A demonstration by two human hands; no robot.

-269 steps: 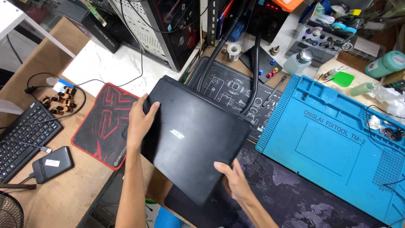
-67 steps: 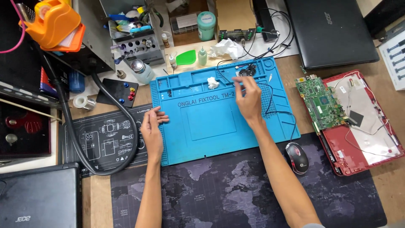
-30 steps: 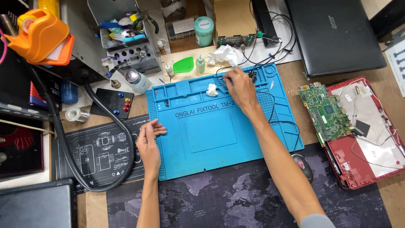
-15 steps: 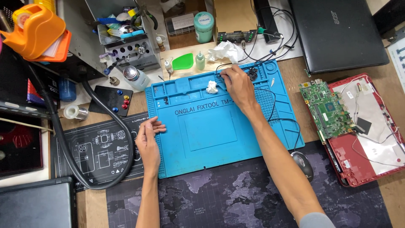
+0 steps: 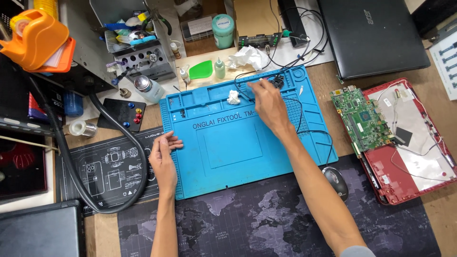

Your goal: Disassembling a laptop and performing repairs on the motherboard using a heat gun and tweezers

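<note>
Left hand (image 5: 163,159) flat and empty on blue mat's (image 5: 228,147) edge, right hand (image 5: 267,103) pinching a black wire (image 5: 304,124) near white tissue wad (image 5: 233,97)

**One head camera, looking straight down**

A single view from the person's head faces almost vertically down onto the table (image 5: 342,78), fairly near. The blue work mat (image 5: 228,147) fills the centre; both forearms enter from the bottom edge.

Cluttered wooden workbench (image 5: 342,76) under even light, dark map-printed desk mat (image 5: 266,223) in front.
</note>
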